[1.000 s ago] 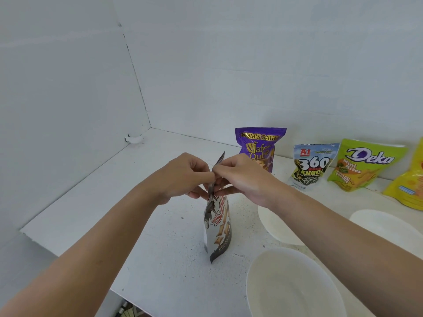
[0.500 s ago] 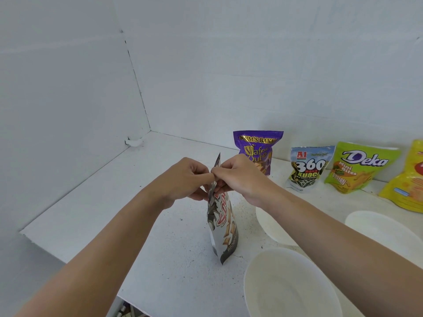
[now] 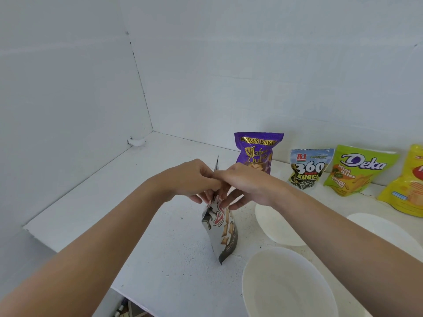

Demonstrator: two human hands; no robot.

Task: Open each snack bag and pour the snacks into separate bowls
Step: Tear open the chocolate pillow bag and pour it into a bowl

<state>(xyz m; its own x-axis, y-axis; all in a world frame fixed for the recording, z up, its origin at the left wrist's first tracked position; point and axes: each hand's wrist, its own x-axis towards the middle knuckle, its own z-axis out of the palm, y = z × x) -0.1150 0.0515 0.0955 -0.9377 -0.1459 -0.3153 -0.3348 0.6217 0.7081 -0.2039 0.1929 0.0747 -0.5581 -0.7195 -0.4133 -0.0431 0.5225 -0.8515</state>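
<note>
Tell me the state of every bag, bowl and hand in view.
Black-and-white bag: upright, top pinched.
Left hand: pinching bag top.
Right hand: pinching bag top.
Purple bag: upright, sealed.
360 bag: sealed.
Deka bag: sealed.
Yellow bag: partly cropped.
Near bowl: empty.
Middle bowl: empty.
Right bowl: empty.

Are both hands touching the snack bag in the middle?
Touching. The head view shows the left hand and the right hand both pinching the top edge of the white snack bag.

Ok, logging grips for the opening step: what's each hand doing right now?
Left hand: pinching the top edge of the upright white-and-black foil snack bag.
Right hand: pinching that same top edge.
</note>
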